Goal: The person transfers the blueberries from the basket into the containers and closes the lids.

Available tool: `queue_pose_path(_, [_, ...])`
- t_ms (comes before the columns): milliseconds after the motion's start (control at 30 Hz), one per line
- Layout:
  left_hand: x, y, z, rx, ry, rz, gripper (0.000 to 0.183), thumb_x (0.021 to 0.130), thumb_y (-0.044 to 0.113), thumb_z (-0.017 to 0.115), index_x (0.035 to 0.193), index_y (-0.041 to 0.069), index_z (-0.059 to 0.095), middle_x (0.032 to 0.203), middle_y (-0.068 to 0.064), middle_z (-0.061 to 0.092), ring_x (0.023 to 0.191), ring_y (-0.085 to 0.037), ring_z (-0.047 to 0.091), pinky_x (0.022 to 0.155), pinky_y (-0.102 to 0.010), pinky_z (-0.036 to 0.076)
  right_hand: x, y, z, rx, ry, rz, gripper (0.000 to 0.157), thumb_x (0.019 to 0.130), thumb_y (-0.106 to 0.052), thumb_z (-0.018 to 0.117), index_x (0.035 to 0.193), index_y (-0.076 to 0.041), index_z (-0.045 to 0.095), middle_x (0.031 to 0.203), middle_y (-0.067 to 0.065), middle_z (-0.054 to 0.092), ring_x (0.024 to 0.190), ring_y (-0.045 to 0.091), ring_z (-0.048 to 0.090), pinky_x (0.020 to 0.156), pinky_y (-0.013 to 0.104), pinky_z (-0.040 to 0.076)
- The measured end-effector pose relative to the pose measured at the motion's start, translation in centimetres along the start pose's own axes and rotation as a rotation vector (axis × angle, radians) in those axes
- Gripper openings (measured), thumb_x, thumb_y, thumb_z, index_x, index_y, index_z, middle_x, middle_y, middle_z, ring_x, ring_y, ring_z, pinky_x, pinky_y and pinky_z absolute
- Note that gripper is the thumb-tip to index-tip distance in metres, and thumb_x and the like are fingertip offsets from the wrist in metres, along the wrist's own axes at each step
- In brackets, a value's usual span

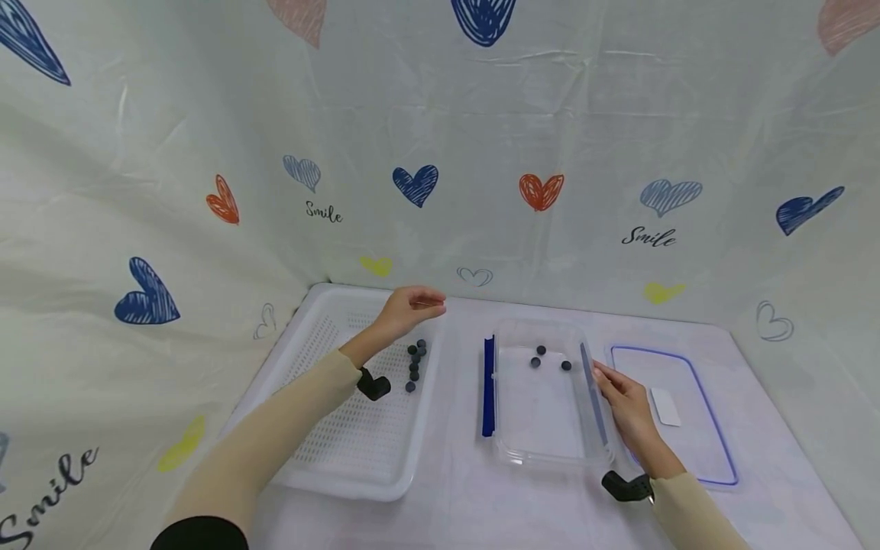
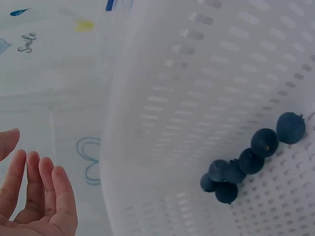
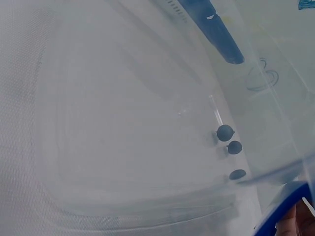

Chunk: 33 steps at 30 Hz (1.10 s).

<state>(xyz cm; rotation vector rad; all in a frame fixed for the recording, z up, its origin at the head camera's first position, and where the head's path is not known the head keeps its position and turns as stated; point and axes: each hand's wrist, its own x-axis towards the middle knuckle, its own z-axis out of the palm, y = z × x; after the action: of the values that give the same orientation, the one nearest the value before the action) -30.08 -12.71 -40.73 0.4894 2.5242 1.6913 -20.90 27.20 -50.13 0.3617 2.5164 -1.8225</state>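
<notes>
My left hand point(image 1: 412, 305) hovers over the far right corner of a white perforated basket point(image 1: 399, 481). Its fingers point(image 2: 34, 172) are nearly straight in the left wrist view, with nothing between thumb and fingertips. Several blueberries point(image 2: 251, 160) lie in a line along the basket's right side. To the right, a clear plastic container point(image 1: 539, 420) stands on the table, with three blueberries point(image 3: 225, 132) near its far end. My right hand point(image 1: 629, 409) grips this container's right side by its blue latch, fingers partly hidden behind the latch in the right wrist view.
A clear lid with a blue seal point(image 1: 708, 405) lies on the table at the right, with a small white card point(image 1: 665, 407) on it. A second blue latch point(image 1: 489, 388) sticks out on the container's left side. A heart-printed curtain point(image 1: 474, 137) hangs behind the table.
</notes>
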Motion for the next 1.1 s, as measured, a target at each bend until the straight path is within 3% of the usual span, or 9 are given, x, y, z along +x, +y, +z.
queue_pose_path(267, [-0.9, -2.2, -0.9, -0.018, -0.031, -0.052, 0.033, 0.093, 0.014, 0.072, 0.120, -0.005, 0.067, 0.114, -0.015, 0.069, 0.107, -0.029, 0.065, 0.091, -0.037, 0.054, 0.0, 0.2, -0.2, -0.003, -0.002, -0.007, 0.062, 0.102, -0.045, 0.053, 0.149, -0.005, 0.045, 0.150, 0.018, 0.044, 0.105, -0.002, 0.050, 0.083, 0.010, 0.044])
queue_pose_path(500, [-2.3, -4.2, -1.7, 0.035, -0.079, -0.075, 0.032, 0.093, 0.012, 0.072, 0.119, -0.006, 0.067, 0.112, -0.015, 0.070, 0.101, -0.026, 0.067, 0.088, -0.035, 0.055, 0.0, 0.2, -0.2, -0.018, -0.014, -0.020, 0.061, 0.103, -0.044, 0.052, 0.149, -0.005, 0.045, 0.149, 0.019, 0.045, 0.104, -0.004, 0.050, 0.085, 0.012, 0.044])
queue_pose_path(767, [-3.6, -5.9, -2.2, 0.026, -0.189, -0.113, 0.034, 0.092, 0.012, 0.074, 0.118, -0.009, 0.065, 0.111, -0.015, 0.071, 0.099, -0.026, 0.069, 0.090, -0.039, 0.055, 0.2, 0.3, -0.1, -0.025, 0.001, -0.024, 0.061, 0.102, -0.045, 0.054, 0.148, -0.005, 0.046, 0.146, 0.016, 0.049, 0.099, -0.003, 0.052, 0.084, 0.014, 0.047])
queue_pose_path(933, [-4.2, -7.1, -2.5, 0.038, -0.231, -0.078, 0.034, 0.090, 0.014, 0.076, 0.114, -0.009, 0.067, 0.102, -0.006, 0.073, 0.093, -0.017, 0.069, 0.082, -0.031, 0.055, 0.1, 0.3, -0.1, -0.013, 0.004, -0.026, 0.060, 0.102, -0.043, 0.055, 0.147, -0.005, 0.048, 0.139, 0.007, 0.055, 0.097, -0.002, 0.053, 0.083, 0.016, 0.048])
queue_pose_path(1100, [-4.5, -8.4, -2.4, 0.021, -0.259, -0.055, 0.032, 0.088, 0.007, 0.076, 0.111, -0.013, 0.066, 0.103, -0.014, 0.074, 0.093, -0.018, 0.070, 0.082, -0.029, 0.056, 0.1, 0.3, -0.1, -0.012, 0.010, -0.030, 0.060, 0.102, -0.042, 0.056, 0.146, -0.004, 0.047, 0.138, 0.005, 0.056, 0.096, -0.002, 0.053, 0.083, 0.017, 0.048])
